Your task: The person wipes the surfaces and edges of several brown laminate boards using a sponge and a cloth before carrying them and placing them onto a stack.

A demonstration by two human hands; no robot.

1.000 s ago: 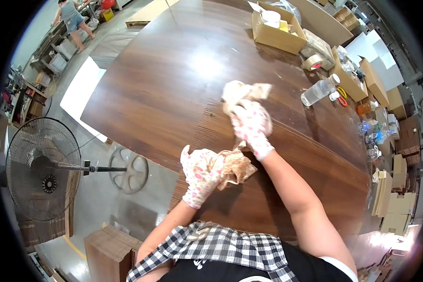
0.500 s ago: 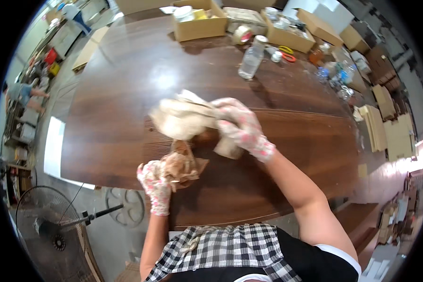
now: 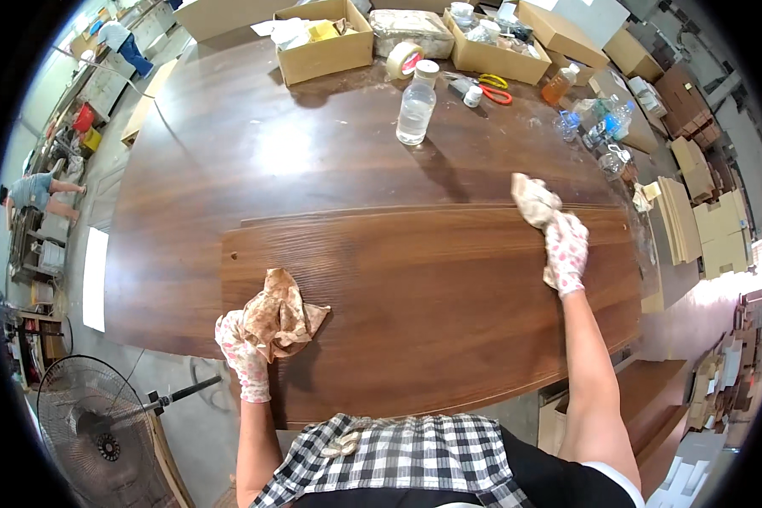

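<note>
A dark brown wood-grain board (image 3: 432, 296) lies across the near part of the table, with a small round hole near each far corner. My left hand (image 3: 244, 356), in a pink-spotted white glove, grips a crumpled brown-stained cloth (image 3: 281, 313) over the board's left end. At the far right part of the board, my gloved right hand (image 3: 567, 245) is closed on a paler cream rag (image 3: 535, 200). One end of that rag sticks out ahead of the fingers, and another part shows beside the wrist. The left fingers are partly hidden by the cloth.
Beyond the board, a clear bottle (image 3: 416, 110) stands on the table. Behind it are a tape roll (image 3: 404, 61), scissors (image 3: 494, 91) and open cardboard boxes (image 3: 326, 55). Plastic bottles (image 3: 608, 127) crowd the right edge. A floor fan (image 3: 102, 423) stands at the lower left.
My right hand has swept the cream rag right, from above the middle to the board's far right. My left hand with the stained cloth has shifted slightly left and down.
</note>
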